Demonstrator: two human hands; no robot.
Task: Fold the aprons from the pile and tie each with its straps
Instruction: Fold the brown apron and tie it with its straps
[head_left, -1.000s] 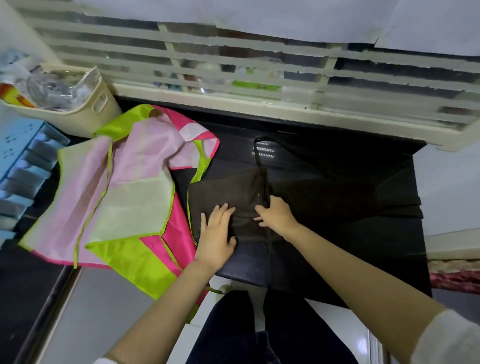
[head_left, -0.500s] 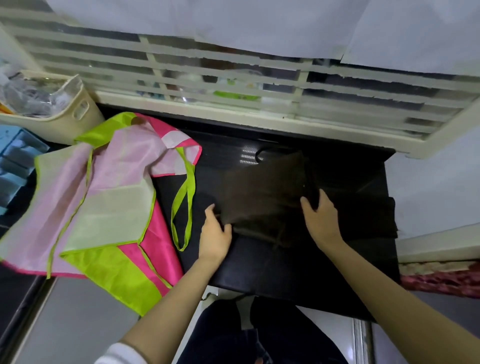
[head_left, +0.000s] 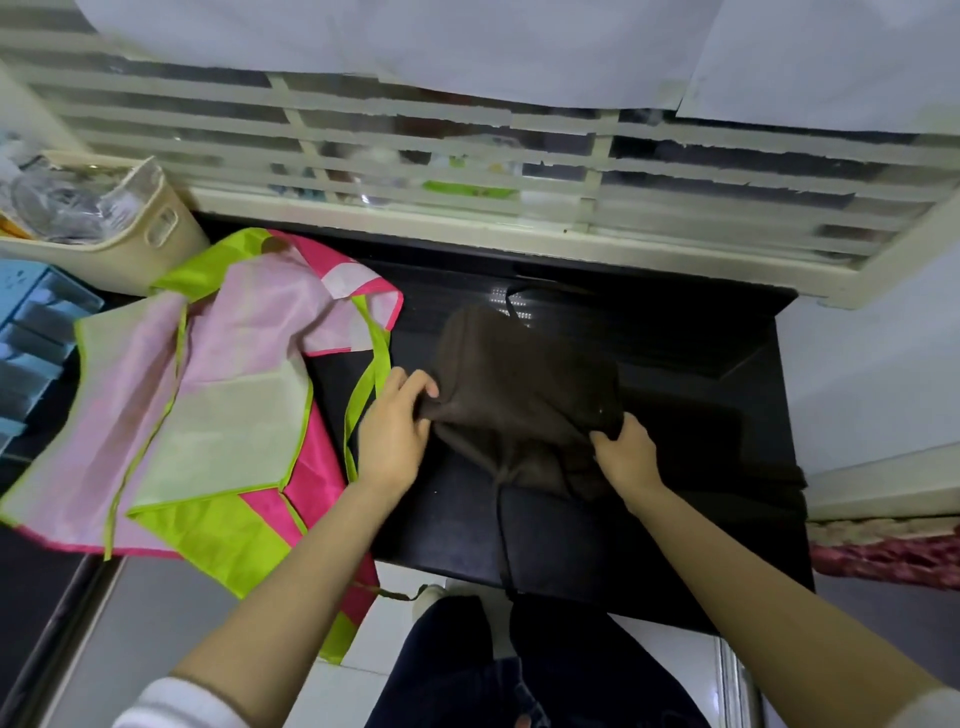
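1. The left hand (head_left: 392, 436) pinches the left edge of the bunched brown apron (head_left: 519, 395); the right hand (head_left: 626, 457) grips its lower right corner.
2. The apron lies on the black table (head_left: 701, 545) between both hands, long axis left to right.
3. Its strap (head_left: 503, 540) trails toward the person (roughly midway between the hands), so either hand could probably take it.

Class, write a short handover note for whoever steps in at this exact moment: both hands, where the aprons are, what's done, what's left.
Left hand pinches the dark brown fabric apron at its left edge; right hand grips its right edge.
Apron lies bunched, partly folded, on the black table; its dark strap hangs over the front edge.
Done: first folds only.
Left: finish folding, tie it, then the pink and lime-green apron pile beside it.
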